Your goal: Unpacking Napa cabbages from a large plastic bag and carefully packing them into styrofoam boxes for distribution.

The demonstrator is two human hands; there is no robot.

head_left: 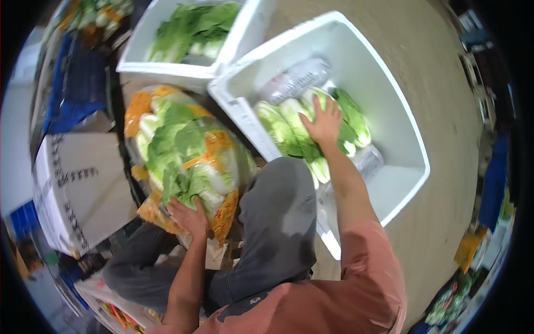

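My right hand (324, 119) reaches into a white foam box (384, 106) with its fingers spread over the cabbages. Several pale green napa cabbages (278, 129) lie side by side in it. Ice bottles, or clear wrapped packs, lie along the walls; one clear pack (297, 79) is at the far side. My left hand (189, 218) rests, fingers apart, at the near edge of a large plastic bag (214, 147) with orange print. The bag is torn open and full of leafy napa cabbages (183, 136). Neither hand grips a cabbage.
A second white foam box (167, 68) with leafy greens (194, 30) stands behind the bag. To the left is a white carton (83, 189), with a blue crate (80, 83) beyond it. My knee (281, 195) is between bag and box. Goods line the right edge.
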